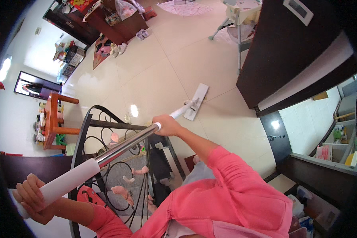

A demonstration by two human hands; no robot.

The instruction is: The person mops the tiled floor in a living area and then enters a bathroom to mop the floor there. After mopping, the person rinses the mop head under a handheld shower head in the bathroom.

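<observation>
A flat mop with a white rectangular head (pixel 196 101) rests on the pale tiled floor (pixel 154 80), its long handle running diagonally down to the left. My left hand (pixel 34 198) is closed around the thick white grip (pixel 71 180) at the handle's upper end. Further down the pole, my right hand (pixel 167 125) holds the white section just past the shiny metal tube (pixel 126 145). Both sleeves are pink and pushed up. Beneath the pole stands a black wrought-iron rack or railing (pixel 97 123) with curled bars.
A dark wooden panel (pixel 285 50) stands at the right, beside a high chair (pixel 239 35). Shoes (pixel 118 49) sit on and near a mat by a reddish cabinet (pixel 116 28). An open pink umbrella (pixel 184 7) lies at the top. An orange wooden stool (pixel 55 119) is at the left.
</observation>
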